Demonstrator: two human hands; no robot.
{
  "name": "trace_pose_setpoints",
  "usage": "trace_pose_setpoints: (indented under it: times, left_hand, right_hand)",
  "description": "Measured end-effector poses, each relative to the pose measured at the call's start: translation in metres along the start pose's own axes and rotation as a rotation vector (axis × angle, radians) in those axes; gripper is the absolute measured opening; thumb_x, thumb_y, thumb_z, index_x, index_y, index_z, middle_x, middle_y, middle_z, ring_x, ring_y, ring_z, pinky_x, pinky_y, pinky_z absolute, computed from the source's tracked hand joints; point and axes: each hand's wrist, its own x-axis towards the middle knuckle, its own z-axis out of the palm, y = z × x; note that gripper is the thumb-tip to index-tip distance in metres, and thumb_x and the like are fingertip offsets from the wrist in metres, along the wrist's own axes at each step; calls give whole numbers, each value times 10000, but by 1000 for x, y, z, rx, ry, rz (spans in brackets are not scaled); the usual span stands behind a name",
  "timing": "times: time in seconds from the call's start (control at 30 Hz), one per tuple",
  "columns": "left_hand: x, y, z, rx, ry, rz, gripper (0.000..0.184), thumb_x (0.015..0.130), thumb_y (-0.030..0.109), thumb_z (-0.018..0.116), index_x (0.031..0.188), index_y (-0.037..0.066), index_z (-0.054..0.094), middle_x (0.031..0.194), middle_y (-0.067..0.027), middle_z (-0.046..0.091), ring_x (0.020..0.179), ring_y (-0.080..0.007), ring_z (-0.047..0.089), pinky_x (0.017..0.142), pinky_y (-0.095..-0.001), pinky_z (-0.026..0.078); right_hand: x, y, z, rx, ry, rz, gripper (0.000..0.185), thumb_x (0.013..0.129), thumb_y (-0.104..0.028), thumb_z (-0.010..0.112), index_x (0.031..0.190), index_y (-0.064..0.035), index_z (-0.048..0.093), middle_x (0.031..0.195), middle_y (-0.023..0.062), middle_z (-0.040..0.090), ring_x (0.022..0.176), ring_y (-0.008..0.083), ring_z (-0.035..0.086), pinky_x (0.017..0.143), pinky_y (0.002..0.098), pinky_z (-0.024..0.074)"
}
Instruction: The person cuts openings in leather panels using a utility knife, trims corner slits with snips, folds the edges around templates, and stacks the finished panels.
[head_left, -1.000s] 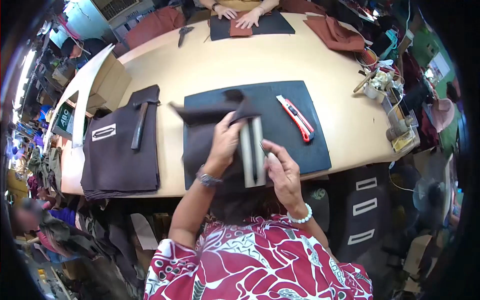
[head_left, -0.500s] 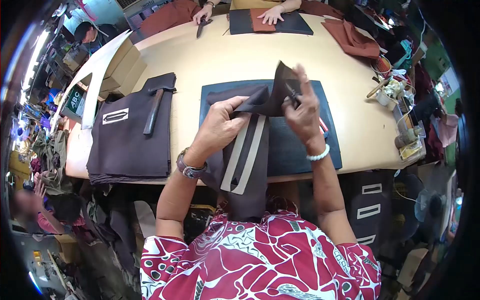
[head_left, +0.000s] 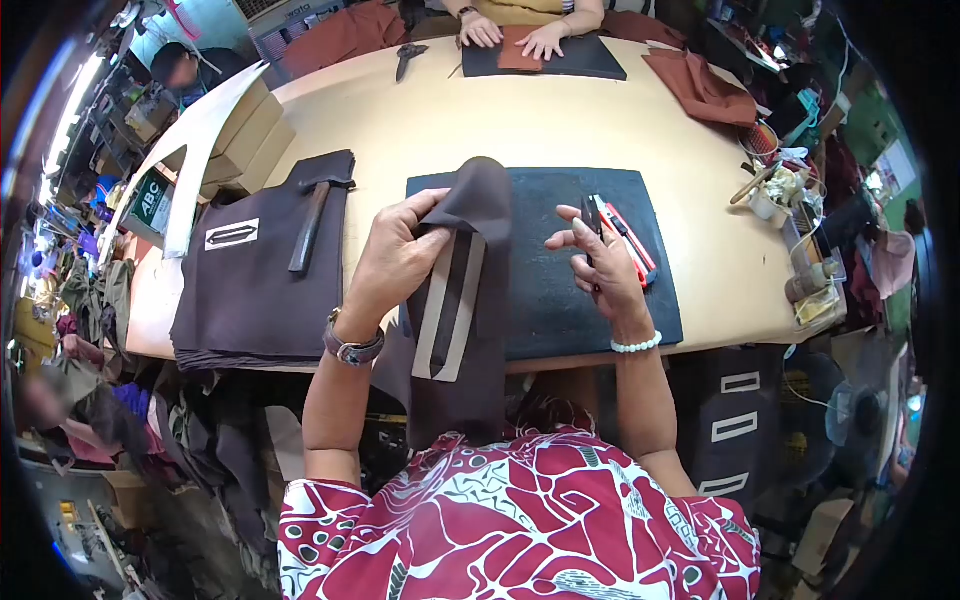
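Observation:
My left hand (head_left: 398, 255) pinches the upper part of a dark brown fabric piece (head_left: 485, 330), which hangs over the table's near edge. On the fabric is a pale rectangular strip frame (head_left: 447, 315) with a dark slot down its middle. My right hand (head_left: 605, 265) is raised over the black cutting mat (head_left: 550, 260), its fingers curled around a small dark tool (head_left: 592, 217) whose details are hard to make out. Just beyond that hand, a red cutter (head_left: 628, 240) lies on the mat.
A stack of dark fabric (head_left: 265, 300) with a hammer (head_left: 312, 230) on it lies at left, near cardboard boxes (head_left: 245, 140). Across the table (head_left: 420, 115), a person's hands (head_left: 543, 40) press reddish fabric on a dark mat. A cluttered tray (head_left: 815, 245) stands at right.
My right hand has let go of the fabric's upper flap and moved down over the mat. The fabric and my left hand have shifted left. The co-worker's hand has left the dark tool across the table.

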Motion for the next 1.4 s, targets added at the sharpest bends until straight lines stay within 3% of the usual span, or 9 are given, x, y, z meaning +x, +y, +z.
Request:
trace_pose_setpoints:
  times: [0.33, 0.47, 0.67, 0.77, 0.97, 1.0, 1.07, 1.23, 1.4]
  left_hand:
    - [-4, 35, 4, 44, -60, 137, 304, 801, -44, 527, 1098, -47, 592, 937, -45, 628, 865, -83, 556, 781, -213, 440]
    - [-9, 38, -6, 89, -26, 119, 320, 794, -56, 520, 1106, -44, 589, 935, -49, 636, 855, -86, 561, 789, -214, 439]
    - [-9, 21, -19, 301, 59, 168, 418, 731, -109, 461, 1129, -55, 575, 985, -135, 658, 916, -129, 587, 820, -245, 449]
    - [-14, 5, -17, 496, 25, 74, 408, 741, -105, 471, 1137, -68, 564, 1031, -238, 637, 944, -172, 613, 821, -271, 460]
    - [-41, -7, 27, 244, -207, -76, 137, 865, 50, 569, 956, -35, 628, 746, -99, 653, 671, -63, 520, 611, -274, 455]
    - [-44, -22, 36, 226, -166, -80, 154, 823, 73, 598, 939, -25, 621, 741, -251, 590, 600, -224, 612, 576, -322, 461]
    - [-50, -35, 57, -1, -32, -49, 176, 807, 87, 619, 911, -55, 608, 737, -265, 578, 611, -169, 601, 588, -306, 453]
    - [-38, -71, 79, -789, 381, -287, 149, 884, 84, 576, 995, -5, 619, 918, -31, 655, 733, -90, 611, 660, -238, 501]
    - [-25, -85, 91, -976, 605, -292, 188, 840, 90, 643, 992, -6, 589, 917, -75, 651, 752, -135, 635, 679, -256, 520]
  right_hand:
    - [32, 28, 20, 262, -106, 163, 375, 871, -396, 600, 1050, -77, 518, 953, 32, 630, 428, 12, 276, 384, 178, 203]
    - [32, 25, 38, 300, -252, 61, 373, 861, -259, 640, 1095, -3, 502, 862, 4, 596, 557, 49, 522, 497, 182, 445]
    - [8, 15, 30, 289, 190, 121, 371, 835, -135, 653, 1115, 36, 479, 945, 81, 613, 792, 129, 621, 633, 233, 520]
    - [1, -20, 24, 341, 119, -31, 221, 862, -146, 602, 1012, 6, 545, 879, 90, 635, 779, 153, 642, 666, 286, 537]
    - [47, -65, 41, 320, 15, -203, 228, 923, -165, 524, 1116, -46, 508, 855, 83, 631, 659, 124, 593, 593, 233, 489]
    - [58, -66, 50, 267, 30, -201, 223, 927, -175, 524, 1114, -57, 498, 848, 81, 630, 607, 111, 570, 561, 223, 473]
    - [98, -49, 48, 171, -287, -80, 234, 936, -231, 517, 1092, -65, 461, 825, 79, 628, 479, 72, 420, 467, 201, 385]
    - [55, -46, 96, -110, -72, -241, 364, 975, -342, 352, 1143, -38, 459, 739, 32, 577, 440, 27, 314, 380, 178, 263]
    - [-24, 10, 89, -12, 51, -98, 322, 977, -295, 385, 1138, -41, 500, 690, -13, 513, 429, 9, 332, 358, 157, 224]
